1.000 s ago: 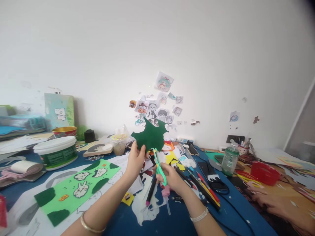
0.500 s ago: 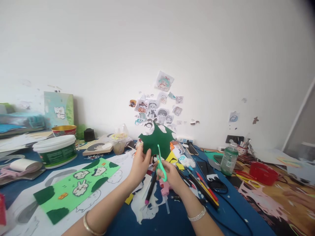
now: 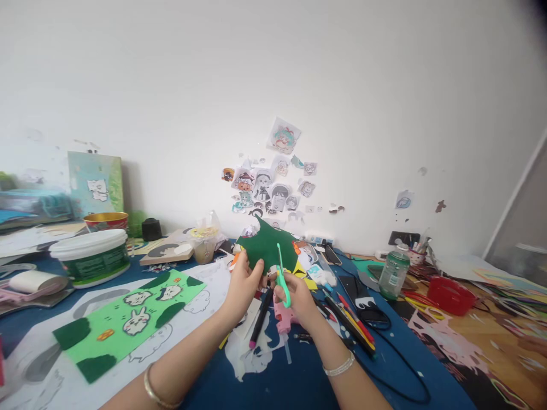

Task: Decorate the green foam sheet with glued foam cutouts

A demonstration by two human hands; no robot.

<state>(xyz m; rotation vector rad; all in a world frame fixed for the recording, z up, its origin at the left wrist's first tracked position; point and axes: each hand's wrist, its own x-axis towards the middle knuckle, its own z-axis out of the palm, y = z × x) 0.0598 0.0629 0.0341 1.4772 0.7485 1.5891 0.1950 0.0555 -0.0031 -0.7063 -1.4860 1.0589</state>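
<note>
A dark green felt sheet with a ragged, pointed outline is pinched in my left hand, thumb on the near face. My right hand grips mint-green scissors by the handles, their blade pointing up at the felt's lower right edge. Below my hands lie a black marker and a pink glue gun. To the left rests a light green felt panel bearing dark green patches and small white animal figures.
A white-lidded tub and a cup stand at the left. Several pens, a green bottle and a red tape dispenser are on the right. A black cable curves along the table. Paper drawings hang on the wall.
The green felt has tilted and its outline looks different, with the top point shifted left. The scissors have turned slightly in my right hand. The whole view has shifted a little.
</note>
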